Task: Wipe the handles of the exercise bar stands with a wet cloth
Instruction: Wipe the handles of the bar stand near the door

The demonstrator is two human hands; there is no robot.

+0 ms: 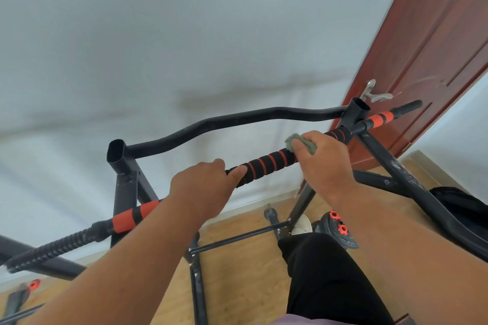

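Gripping the padded bar (pixel 266 163) with both hands, the person stands over a black metal stand (pixel 124 182) set on a wooden floor (pixel 237 272) near a white wall (pixel 158 47) and a red-brown door (pixel 427 47). The left hand (pixel 208 187) is curled round the bar's foam grip, thumb laid along it, apparently steadying it. The right hand (pixel 322 163) is wrapped round the bar farther along, squeezing a green cloth (pixel 301 142) against the foam; only a fold of cloth shows above the fingers.

The bar lies across the stand's 2 uprights, with orange-and-black sleeves toward each end. It looks stiff and fairly heavy, so it should stay put under rubbing, though it could roll in its rests unless held. The foam is soft and ridged, likely to drag on a damp cloth, so a wrapped, twisting grip suits better than a flat swipe. The cloth is limp and light; bunching it in the palm keeps it from slipping off.
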